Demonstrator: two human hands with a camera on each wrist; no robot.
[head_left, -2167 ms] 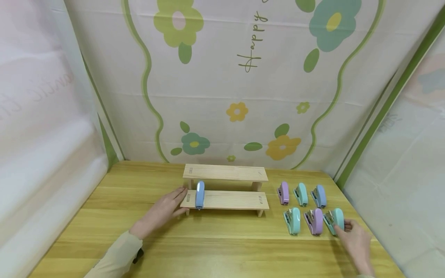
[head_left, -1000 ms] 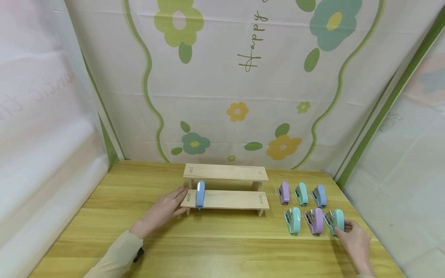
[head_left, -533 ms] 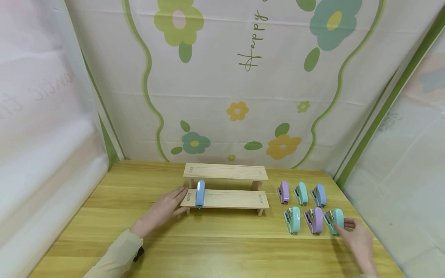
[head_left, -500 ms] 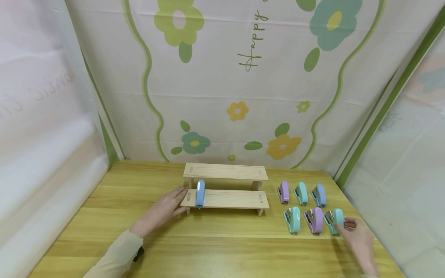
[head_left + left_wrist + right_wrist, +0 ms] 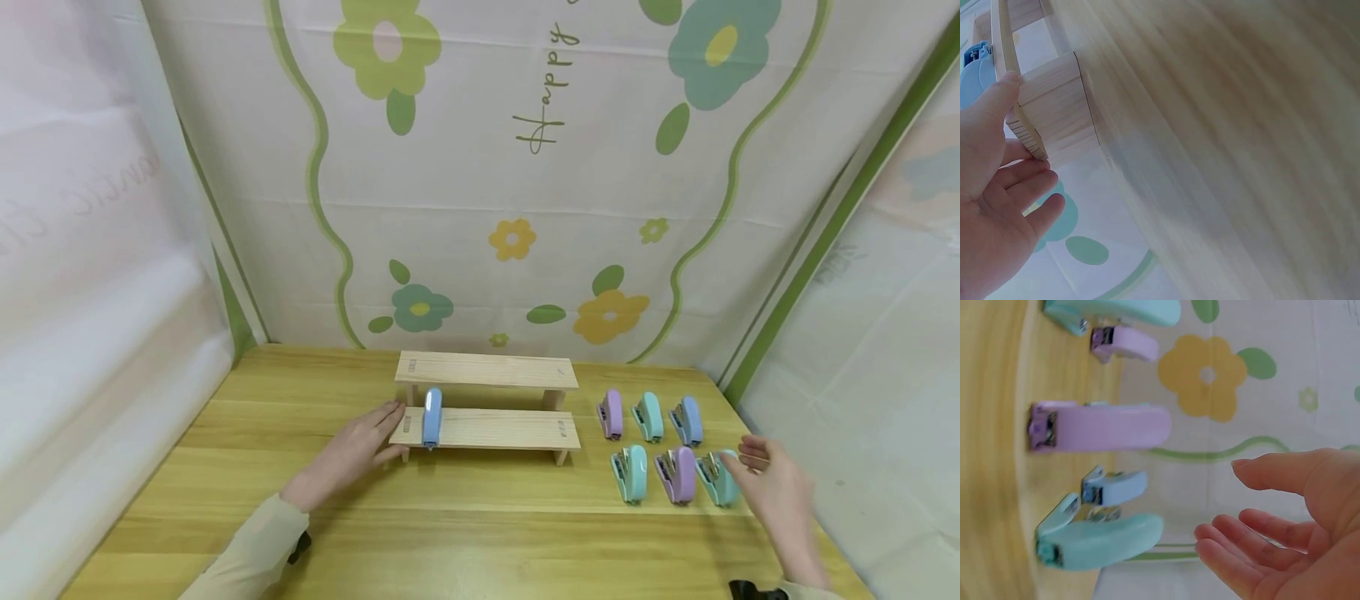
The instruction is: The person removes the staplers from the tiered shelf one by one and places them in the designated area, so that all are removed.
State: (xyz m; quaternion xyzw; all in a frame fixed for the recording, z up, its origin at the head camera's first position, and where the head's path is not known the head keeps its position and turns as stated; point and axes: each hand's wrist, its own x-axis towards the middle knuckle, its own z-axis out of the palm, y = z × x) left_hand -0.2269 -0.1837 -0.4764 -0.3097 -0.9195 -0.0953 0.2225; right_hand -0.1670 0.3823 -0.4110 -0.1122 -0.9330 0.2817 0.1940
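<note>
My left hand [image 5: 360, 450] holds the left end of a two-tier wooden shelf [image 5: 495, 429], the thumb against the lower plank's front edge and a finger at its end. A blue stapler [image 5: 432, 417] stands on that lower plank near the hand. My right hand [image 5: 1285, 531] hovers with parted, loosely bent fingers beside the front-row right teal stapler [image 5: 1104, 542]; the right wrist view shows a gap between them. Left of it stand a purple stapler [image 5: 681, 475] and another teal stapler [image 5: 633, 473].
A back row on the wooden table [image 5: 480, 533] has a purple stapler [image 5: 612, 414], a teal stapler [image 5: 651, 417] and a blue stapler [image 5: 688, 420]. The upper plank [image 5: 487, 369] bears no stapler. Flower-printed cloth [image 5: 450, 183] walls the table at the back and sides.
My right hand has let go of the front right teal stapler and lifted away, up and slightly right. The stapler stays in place. My left hand keeps still on the shelf.
</note>
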